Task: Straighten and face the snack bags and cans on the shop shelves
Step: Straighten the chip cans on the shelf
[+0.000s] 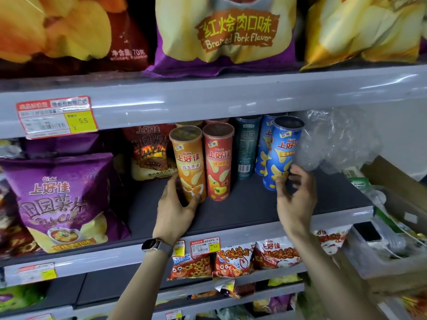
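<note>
On the middle shelf (231, 211) stand several Oishi chip cans. My left hand (176, 209) grips the base of the orange can (189, 162), thumb in front and fingers behind. Beside it stands a red can (218, 160), label facing out. A dark green can (246, 146) sits further back with its barcode toward me. My right hand (297, 195) holds the lower part of the front blue can (283, 153), which leans slightly; a second blue can (265, 144) stands behind it. A purple chip bag (62, 199) stands at the left of the shelf.
A red chip bag (150, 151) stands behind the cans. Crumpled clear plastic (337, 139) fills the shelf's right end. Large chip bags (226, 33) line the shelf above. Small snack bags (233, 259) sit on the shelf below. A cardboard box (392, 227) of goods is at the right.
</note>
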### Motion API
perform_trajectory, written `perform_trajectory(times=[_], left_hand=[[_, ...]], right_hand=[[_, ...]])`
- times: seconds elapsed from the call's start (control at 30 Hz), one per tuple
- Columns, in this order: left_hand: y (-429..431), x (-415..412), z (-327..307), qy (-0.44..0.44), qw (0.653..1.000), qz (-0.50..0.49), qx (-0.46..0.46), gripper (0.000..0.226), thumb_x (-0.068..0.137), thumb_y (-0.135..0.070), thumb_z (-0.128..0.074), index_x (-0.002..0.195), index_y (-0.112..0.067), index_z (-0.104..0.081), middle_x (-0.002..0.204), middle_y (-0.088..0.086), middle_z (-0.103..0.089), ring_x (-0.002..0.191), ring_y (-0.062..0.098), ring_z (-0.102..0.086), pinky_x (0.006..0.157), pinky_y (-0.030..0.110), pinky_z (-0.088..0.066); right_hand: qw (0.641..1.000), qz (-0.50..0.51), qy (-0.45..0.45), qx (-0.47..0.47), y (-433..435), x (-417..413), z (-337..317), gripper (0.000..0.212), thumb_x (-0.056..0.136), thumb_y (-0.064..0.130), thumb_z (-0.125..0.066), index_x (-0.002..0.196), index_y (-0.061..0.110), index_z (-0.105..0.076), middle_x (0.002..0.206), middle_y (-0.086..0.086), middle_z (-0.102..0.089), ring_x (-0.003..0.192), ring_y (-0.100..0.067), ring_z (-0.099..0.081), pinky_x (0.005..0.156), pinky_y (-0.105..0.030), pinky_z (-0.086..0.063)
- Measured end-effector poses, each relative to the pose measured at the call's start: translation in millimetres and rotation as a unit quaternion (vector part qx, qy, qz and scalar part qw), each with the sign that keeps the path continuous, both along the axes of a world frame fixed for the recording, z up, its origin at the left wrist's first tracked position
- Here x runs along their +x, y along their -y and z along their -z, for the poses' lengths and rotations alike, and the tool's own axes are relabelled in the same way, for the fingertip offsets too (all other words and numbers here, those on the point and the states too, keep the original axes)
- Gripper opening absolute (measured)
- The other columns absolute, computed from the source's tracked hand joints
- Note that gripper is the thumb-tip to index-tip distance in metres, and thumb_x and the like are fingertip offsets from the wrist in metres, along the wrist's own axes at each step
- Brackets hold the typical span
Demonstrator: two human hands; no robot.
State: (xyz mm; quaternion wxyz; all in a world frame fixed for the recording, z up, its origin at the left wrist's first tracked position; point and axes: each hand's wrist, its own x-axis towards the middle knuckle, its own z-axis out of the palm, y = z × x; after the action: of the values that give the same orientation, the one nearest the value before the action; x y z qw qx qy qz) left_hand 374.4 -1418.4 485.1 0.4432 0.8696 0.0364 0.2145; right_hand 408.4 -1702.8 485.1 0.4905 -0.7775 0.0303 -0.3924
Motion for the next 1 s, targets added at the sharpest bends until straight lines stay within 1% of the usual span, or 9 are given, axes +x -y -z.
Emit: perform_trajectory(times=[0.07,0.13,0.2,0.3,0.4,0.53,0.8,0.9,1.0], left_hand=[[0,1,1,0.0,1.0,-0.001,0.009,0.069,0.091,-0.042,-0.077,0.149,-0.023,-0.045,0.137,-0.001,-0.063,0.123,0.018,-0.061,0.102,0.039,-0.052],[-1,1,2,-0.002,1.0,0.0,0.016,0.069,0.092,-0.043,-0.076,0.149,-0.022,-0.044,0.138,0.0,-0.063,0.125,0.019,-0.06,0.102,0.039,-0.051],[-1,1,2,-0.007,1.0,0.0,0.016,0.069,0.092,-0.044,-0.075,0.149,-0.022,-0.044,0.14,0.001,-0.062,0.126,0.02,-0.06,0.104,0.041,-0.052],[-2,1,3,-0.01,1.0,0.001,0.017,0.069,0.093,-0.041,-0.076,0.15,-0.02,-0.043,0.142,0.002,-0.061,0.128,0.021,-0.059,0.105,0.041,-0.051],[-2,1,3,-0.01,1.0,0.006,0.021,0.069,0.095,-0.041,-0.074,0.152,-0.019,-0.042,0.142,0.002,-0.061,0.128,0.02,-0.059,0.104,0.037,-0.05],[-3,3,3,-0.014,1.0,0.016,0.018,0.07,0.096,-0.044,-0.072,0.155,-0.02,-0.041,0.145,0.001,-0.06,0.131,0.019,-0.057,0.104,0.032,-0.046],[-4,4,6,-0.018,0.999,0.021,0.016,0.07,0.097,-0.046,-0.071,0.155,-0.019,-0.042,0.146,0.002,-0.059,0.131,0.018,-0.056,0.107,0.033,-0.046],[-3,4,2,-0.024,0.999,0.022,0.014,0.067,0.095,-0.049,-0.072,0.15,-0.02,-0.049,0.141,0.0,-0.063,0.126,0.017,-0.059,0.104,0.03,-0.047],[-3,3,-4,-0.039,0.999,0.019,0.003,0.058,0.092,-0.049,-0.075,0.139,-0.022,-0.057,0.13,-0.004,-0.069,0.117,0.015,-0.064,0.1,0.033,-0.052]], right_hand=[[0.999,-0.043,-0.006,-0.02,-16,-11,1,0.033,0.092,0.008,-0.076,0.124,0.007,-0.065,0.109,-0.005,-0.068,0.094,-0.009,-0.063,0.084,-0.014,-0.049],[0.989,-0.126,-0.061,-0.044,-35,-18,-1,0.037,0.093,0.018,-0.077,0.127,0.011,-0.065,0.112,0.001,-0.069,0.098,-0.012,-0.065,0.086,-0.025,-0.054],[0.971,-0.188,-0.133,-0.066,-55,-20,-2,0.051,0.092,0.031,-0.079,0.137,0.014,-0.061,0.123,0.007,-0.067,0.106,-0.008,-0.063,0.089,-0.026,-0.053],[0.959,-0.221,-0.156,-0.085,-78,-16,-2,0.063,0.088,0.037,-0.081,0.142,0.015,-0.057,0.131,0.008,-0.066,0.112,-0.007,-0.062,0.094,-0.027,-0.051],[0.958,-0.22,-0.164,-0.083,-90,-9,-2,0.058,0.085,0.037,-0.083,0.135,0.019,-0.062,0.124,0.007,-0.071,0.107,-0.008,-0.065,0.091,-0.031,-0.055],[0.96,-0.195,-0.184,-0.077,-94,0,-1,0.057,0.083,0.032,-0.085,0.133,0.018,-0.061,0.119,0.005,-0.072,0.103,-0.01,-0.067,0.09,-0.035,-0.058],[0.961,-0.169,-0.199,-0.085,-97,4,6,0.06,0.083,0.038,-0.083,0.135,0.02,-0.058,0.12,0.006,-0.071,0.104,-0.013,-0.067,0.089,-0.042,-0.059],[0.96,-0.169,-0.205,-0.087,-97,6,6,0.06,0.083,0.04,-0.083,0.134,0.022,-0.057,0.12,0.006,-0.071,0.104,-0.014,-0.067,0.088,-0.044,-0.059],[0.955,-0.179,-0.211,-0.102,-94,6,4,0.062,0.083,0.041,-0.083,0.135,0.023,-0.054,0.123,0.005,-0.07,0.107,-0.017,-0.068,0.089,-0.044,-0.059]])
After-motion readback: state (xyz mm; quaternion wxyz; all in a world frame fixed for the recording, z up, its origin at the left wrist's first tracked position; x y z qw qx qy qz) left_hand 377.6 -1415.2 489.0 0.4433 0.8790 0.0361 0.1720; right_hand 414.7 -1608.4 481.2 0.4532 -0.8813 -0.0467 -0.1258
